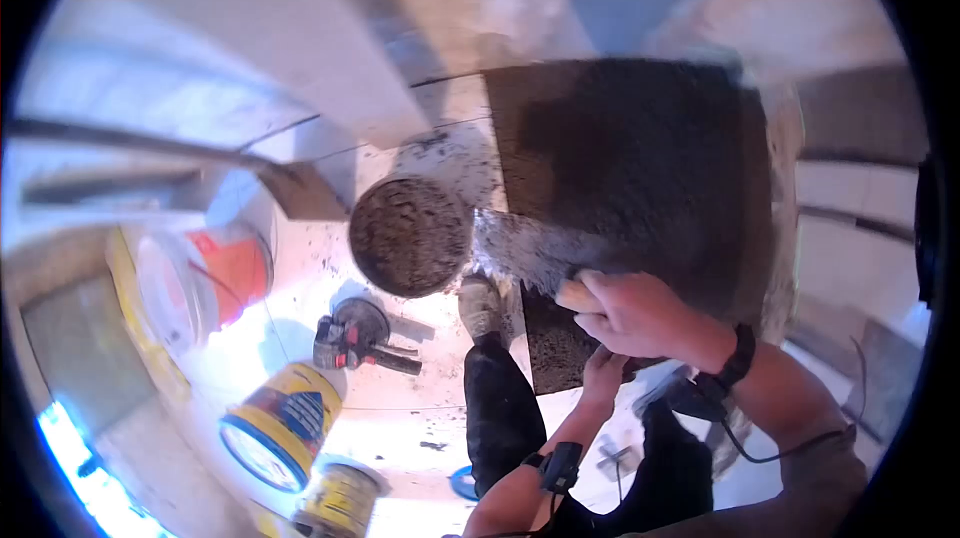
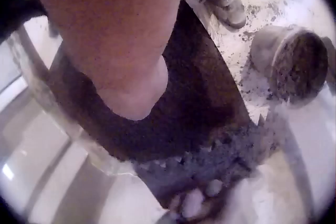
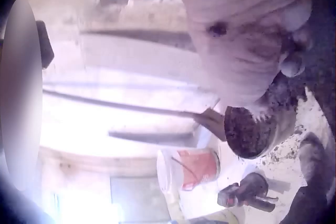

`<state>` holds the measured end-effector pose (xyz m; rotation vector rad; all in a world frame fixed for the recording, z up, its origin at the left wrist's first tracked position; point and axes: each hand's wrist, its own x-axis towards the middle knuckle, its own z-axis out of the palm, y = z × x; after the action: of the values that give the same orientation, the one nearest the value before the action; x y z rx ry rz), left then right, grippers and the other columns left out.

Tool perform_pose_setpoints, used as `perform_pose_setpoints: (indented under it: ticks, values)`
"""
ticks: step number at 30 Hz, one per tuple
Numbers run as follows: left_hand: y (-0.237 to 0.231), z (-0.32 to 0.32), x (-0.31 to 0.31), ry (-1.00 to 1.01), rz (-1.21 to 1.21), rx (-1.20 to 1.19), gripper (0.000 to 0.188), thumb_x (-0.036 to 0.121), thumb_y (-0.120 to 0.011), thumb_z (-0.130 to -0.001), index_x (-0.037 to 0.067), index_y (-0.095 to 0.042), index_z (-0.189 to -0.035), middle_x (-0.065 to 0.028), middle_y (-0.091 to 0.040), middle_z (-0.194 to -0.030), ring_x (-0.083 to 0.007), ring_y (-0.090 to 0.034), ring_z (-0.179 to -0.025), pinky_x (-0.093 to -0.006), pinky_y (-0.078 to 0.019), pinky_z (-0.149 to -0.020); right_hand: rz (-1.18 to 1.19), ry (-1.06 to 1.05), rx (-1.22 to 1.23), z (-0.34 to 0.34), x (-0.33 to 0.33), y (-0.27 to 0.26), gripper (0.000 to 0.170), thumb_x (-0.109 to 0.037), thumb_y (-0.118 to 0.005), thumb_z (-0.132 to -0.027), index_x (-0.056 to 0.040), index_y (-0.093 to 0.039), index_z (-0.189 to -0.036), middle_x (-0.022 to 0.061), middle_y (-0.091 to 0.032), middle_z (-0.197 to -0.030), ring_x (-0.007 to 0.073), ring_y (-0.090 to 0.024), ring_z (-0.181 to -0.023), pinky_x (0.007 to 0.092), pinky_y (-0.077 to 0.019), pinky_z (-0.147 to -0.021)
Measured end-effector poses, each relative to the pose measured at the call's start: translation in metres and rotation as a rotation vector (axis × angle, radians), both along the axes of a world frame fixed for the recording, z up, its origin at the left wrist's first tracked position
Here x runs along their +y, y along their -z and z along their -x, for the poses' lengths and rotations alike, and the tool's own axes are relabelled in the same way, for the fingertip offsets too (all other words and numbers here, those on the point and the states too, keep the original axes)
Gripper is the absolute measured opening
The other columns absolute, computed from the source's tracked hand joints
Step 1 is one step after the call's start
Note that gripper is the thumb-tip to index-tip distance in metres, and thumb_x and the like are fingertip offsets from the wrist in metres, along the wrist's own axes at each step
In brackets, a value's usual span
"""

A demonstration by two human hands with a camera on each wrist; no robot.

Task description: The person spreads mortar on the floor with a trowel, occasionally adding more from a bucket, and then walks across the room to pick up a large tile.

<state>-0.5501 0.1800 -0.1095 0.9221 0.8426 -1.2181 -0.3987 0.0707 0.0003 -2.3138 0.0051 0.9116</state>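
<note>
My right hand point(image 1: 640, 313) grips the light handle of a wide notched trowel point(image 1: 535, 248), its blade smeared with dark mortar. The toothed edge of that trowel point(image 2: 210, 166) shows in the left wrist view. The blade lies over the edge of a dark mortar-coated area point(image 1: 650, 158) and reaches to a round bucket of dark mortar point(image 1: 410, 236). My left hand point(image 1: 603, 375) is just below the right one, close over the coated area; its fingers are partly hidden.
A shoe point(image 1: 481, 306) stands beside the bucket. To the left are an angle grinder point(image 1: 360, 338), a white-and-orange bucket point(image 1: 215, 278), a yellow-and-blue bucket point(image 1: 285, 423) and another yellow bucket point(image 1: 340, 503). A long-handled shovel point(image 1: 300, 188) lies behind the mortar bucket. Crumbs speckle the pale floor.
</note>
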Motion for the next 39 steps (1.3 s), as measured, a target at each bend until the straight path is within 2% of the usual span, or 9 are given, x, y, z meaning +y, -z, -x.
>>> perform_pose_setpoints:
  ticks: [6,9,10,13,17,21,24,34,39]
  values:
    - [-0.038,-0.095,0.039,-0.407,0.089,0.038,0.014,0.019,-0.057,-0.093,0.006,-0.062,-0.094,0.0001,-0.061,-0.082,-0.0088,-0.055,-0.068,-0.0257,-0.0449,-0.060,0.229,-0.462,0.117,-0.143,0.128,0.010,0.026,-0.021,-0.059,-0.083,0.0043,-0.057,-0.086,0.0233,-0.064,-0.075,0.0411,-0.063,-0.070,0.0463,-0.0497,-0.064]
    - [-0.027,-0.112,0.047,-0.621,0.117,0.073,0.013,0.017,-0.054,-0.094,0.006,-0.062,-0.095,-0.0002,-0.061,-0.082,-0.0096,-0.056,-0.068,-0.0257,-0.0451,-0.060,0.355,-0.681,0.387,-0.172,0.164,0.057,0.028,-0.010,-0.045,-0.084,-0.0012,-0.064,-0.102,0.0200,-0.067,-0.091,0.0396,-0.066,-0.083,0.0465,-0.0518,-0.071]
    - [-0.024,-0.119,0.052,-0.656,0.127,0.068,0.013,0.016,-0.053,-0.095,0.006,-0.062,-0.095,-0.0001,-0.060,-0.082,-0.0097,-0.056,-0.069,-0.0257,-0.0451,-0.059,0.292,-0.383,0.459,-0.184,0.184,0.037,0.031,-0.025,-0.062,-0.080,0.0031,-0.056,-0.070,0.0143,-0.056,-0.059,0.0272,-0.054,-0.050,0.0399,-0.0430,-0.048]
    - [-0.023,-0.131,0.062,-0.710,0.044,0.056,0.013,0.012,-0.051,-0.094,0.006,-0.062,-0.098,-0.0002,-0.060,-0.084,-0.0096,-0.056,-0.072,-0.0253,-0.0448,-0.061,0.250,0.028,0.452,-0.153,0.191,0.105,0.032,-0.027,-0.063,-0.078,0.0019,-0.057,-0.067,0.0079,-0.052,-0.056,0.0183,-0.050,-0.047,0.0362,-0.0395,-0.043]
    - [-0.026,-0.129,0.065,-0.841,-0.019,0.117,0.014,0.010,-0.052,-0.093,0.006,-0.062,-0.102,-0.0003,-0.061,-0.088,-0.0085,-0.054,-0.075,-0.0245,-0.0434,-0.064,0.078,0.100,0.385,-0.143,0.191,0.152,0.032,-0.026,-0.063,-0.076,0.0044,-0.059,-0.068,0.0070,-0.053,-0.055,0.0152,-0.052,-0.046,0.0342,-0.0387,-0.043]
    - [0.000,-0.084,0.030,-0.614,-0.059,0.202,0.016,0.013,-0.055,-0.091,0.005,-0.062,-0.103,-0.0010,-0.061,-0.089,-0.0091,-0.053,-0.075,-0.0256,-0.0430,-0.066,0.073,-0.065,0.103,-0.120,0.166,0.176,0.032,-0.024,-0.064,-0.074,0.0076,-0.060,-0.076,0.0216,-0.063,-0.069,0.0344,-0.064,-0.065,0.0427,-0.0482,-0.061]
    - [-0.014,-0.086,0.032,-0.584,-0.038,0.144,0.023,0.020,-0.061,-0.088,0.005,-0.063,-0.106,-0.0021,-0.061,-0.091,-0.0095,-0.053,-0.079,-0.0266,-0.0425,-0.067,0.029,0.000,0.135,-0.117,0.164,0.167,0.033,-0.023,-0.064,-0.073,0.0082,-0.060,-0.081,0.0279,-0.063,-0.080,0.0415,-0.064,-0.078,0.0451,-0.0486,-0.069]
    - [0.021,-0.031,0.006,-0.359,0.022,0.090,0.026,0.023,-0.065,-0.086,0.009,-0.056,-0.106,-0.0033,-0.060,-0.093,-0.0178,-0.061,-0.084,-0.0339,-0.0500,-0.071,-0.315,0.054,-0.019,-0.089,0.109,0.172,0.033,-0.025,-0.069,-0.071,0.0016,-0.060,-0.088,0.0254,-0.061,-0.078,0.0408,-0.062,-0.073,0.0425,-0.0497,-0.065]
    - [0.035,-0.008,0.004,-0.225,-0.049,0.101,0.019,0.024,-0.055,-0.092,0.013,-0.059,-0.107,-0.0027,-0.062,-0.096,-0.0178,-0.061,-0.088,-0.0315,-0.0516,-0.069,-0.398,0.130,0.093,-0.068,0.076,0.159,0.031,-0.028,-0.071,-0.073,-0.0037,-0.063,-0.089,0.0185,-0.064,-0.073,0.0329,-0.065,-0.067,0.0393,-0.0502,-0.062]
